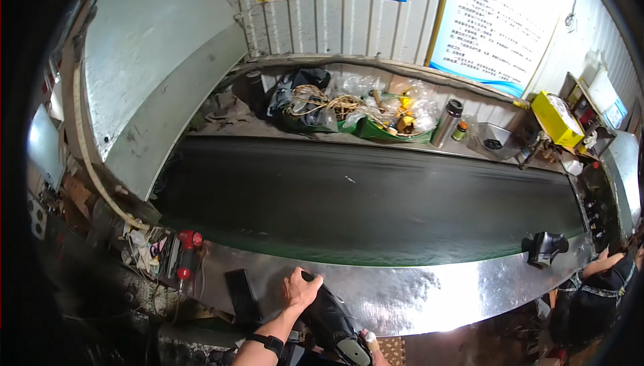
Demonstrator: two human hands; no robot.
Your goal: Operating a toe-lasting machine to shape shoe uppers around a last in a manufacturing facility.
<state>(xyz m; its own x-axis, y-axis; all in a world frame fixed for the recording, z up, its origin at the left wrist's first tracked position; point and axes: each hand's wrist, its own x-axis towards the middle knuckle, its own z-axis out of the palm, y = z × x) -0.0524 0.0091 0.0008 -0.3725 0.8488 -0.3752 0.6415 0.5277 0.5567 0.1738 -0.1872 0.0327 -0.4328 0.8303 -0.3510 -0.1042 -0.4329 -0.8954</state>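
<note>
A black shoe or boot (329,316) is held at the near edge of the metal ledge, tilted, with a grey-green patch at its lower end. My left hand (302,289) curls over its upper end; a dark band circles that wrist. Low in the picture, my right hand (374,347) grips the lower end from the right side, with a pale wrap on one digit. Most of the right fingers are hidden behind the shoe. Left of my left hand, a flat black rectangular object (243,295) lies on the metal.
A dark conveyor belt (376,198) runs behind the metal ledge (416,292). Another black shoe (547,248) stands at its right, near a co-worker's arm (600,264). A red tool (188,252) sits left. Beyond the belt are bagged clutter (396,114), a steel flask (448,123) and a yellow box (557,119).
</note>
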